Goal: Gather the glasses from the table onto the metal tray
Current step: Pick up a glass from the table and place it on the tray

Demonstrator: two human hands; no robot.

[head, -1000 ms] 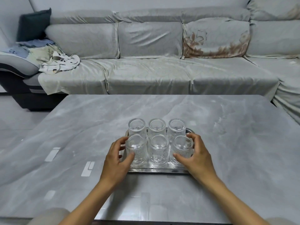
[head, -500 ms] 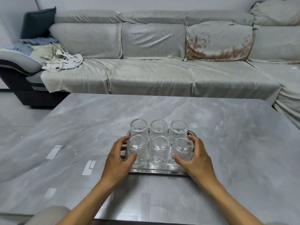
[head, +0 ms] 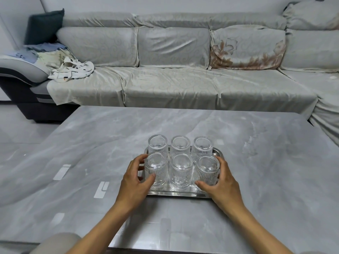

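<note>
At the near edge, two bare forearms reach forward over the grey marbled desk point(head: 91, 143); a rounded beige shape, perhaps a knee, shows at the bottom left, too cropped to tell. The left hand point(head: 134, 182) is curled around the near left glass point(head: 156, 171), thumb on its near face and fingers round its left side; the right hand point(head: 222, 184) is wrapped the same way around the near right glass point(head: 208, 170), thumb at its base and fingers behind its right side; both hands are closed on those glasses, well apart from each other. Between them stands the near middle glass point(head: 180, 171), touched by neither hand.

All three stand upside down on the metal tray point(head: 176, 193), whose shiny near rim lies just beyond the wrists on the desk; its right end point(head: 217, 153) shows past the right hand. Behind, a far row of three more glasses point(head: 178, 145) also stands upside down on the tray, close behind the near row, so six clear ribbed glasses fill it in two rows; no glass stands on the bare desk.

Pale window reflections streak the desk's left part. Beyond the far edge runs a long sofa point(head: 174, 88) under a grey patterned cover, bending round at the right; a flowered cushion point(head: 245, 48) leans on its back at right; at its left end lie a crumpled white cloth point(head: 73, 71), some blue fabric and a dark cushion point(head: 44, 26).
</note>
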